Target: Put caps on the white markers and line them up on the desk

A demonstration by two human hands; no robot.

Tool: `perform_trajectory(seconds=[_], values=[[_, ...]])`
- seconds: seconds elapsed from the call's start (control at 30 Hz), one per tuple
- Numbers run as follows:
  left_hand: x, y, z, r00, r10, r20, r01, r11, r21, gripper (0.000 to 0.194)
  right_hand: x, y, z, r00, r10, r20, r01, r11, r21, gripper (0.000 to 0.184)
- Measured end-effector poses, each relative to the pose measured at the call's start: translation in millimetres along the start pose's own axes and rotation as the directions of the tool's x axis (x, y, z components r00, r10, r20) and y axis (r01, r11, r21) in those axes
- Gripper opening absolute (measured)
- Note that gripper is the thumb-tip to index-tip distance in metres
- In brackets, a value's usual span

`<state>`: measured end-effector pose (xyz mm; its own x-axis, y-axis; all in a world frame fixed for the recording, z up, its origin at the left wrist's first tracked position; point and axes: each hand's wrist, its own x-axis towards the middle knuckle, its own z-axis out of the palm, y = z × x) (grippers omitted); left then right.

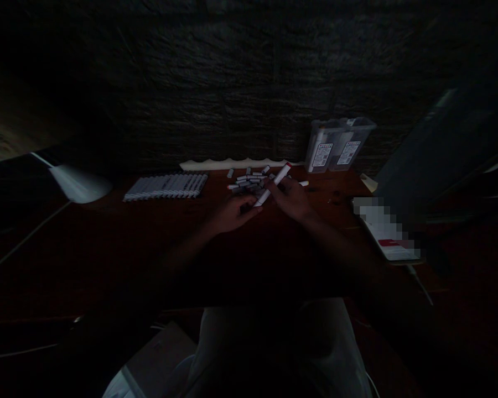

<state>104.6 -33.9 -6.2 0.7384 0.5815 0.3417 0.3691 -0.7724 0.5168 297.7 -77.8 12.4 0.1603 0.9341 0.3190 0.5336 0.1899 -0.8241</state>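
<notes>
Over the wooden table, a white marker (274, 184) with a red end slants between my two hands. My left hand (235, 213) has its fingers closed around the lower end. Higher up, my right hand (290, 198) grips the marker's middle, its red tip pointing up and away from me. Just behind the hands lies a loose pile of markers and short caps (244, 181), partly hidden by my fingers. To the left, a neat row of white markers (166, 186) lies side by side. The scene is very dark, so fine finger detail is hard to see.
Two clear plastic cases (340, 146) with labels stand against the rough wall at the back right. A phone or tablet (392, 232), partly blurred out, lies on the right with a cable. A white lamp base (81, 183) stands on the left of the wooden table (108, 237).
</notes>
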Motion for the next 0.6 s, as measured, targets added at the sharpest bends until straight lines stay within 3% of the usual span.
perform_trajectory(seconds=[0.43,0.6], values=[[0.3,0.8,-1.7,1.000,-0.007,0.004,0.007,1.000,0.010,0.026,0.8,1.6,1.0,1.000,-0.006,0.011,0.007,1.000,-0.013,0.036],[1.1,0.5,-1.0,0.999,-0.028,0.023,0.027,1.000,0.004,0.028,1.7,1.1,0.3,0.997,0.003,0.075,-0.003,1.000,0.007,0.036]])
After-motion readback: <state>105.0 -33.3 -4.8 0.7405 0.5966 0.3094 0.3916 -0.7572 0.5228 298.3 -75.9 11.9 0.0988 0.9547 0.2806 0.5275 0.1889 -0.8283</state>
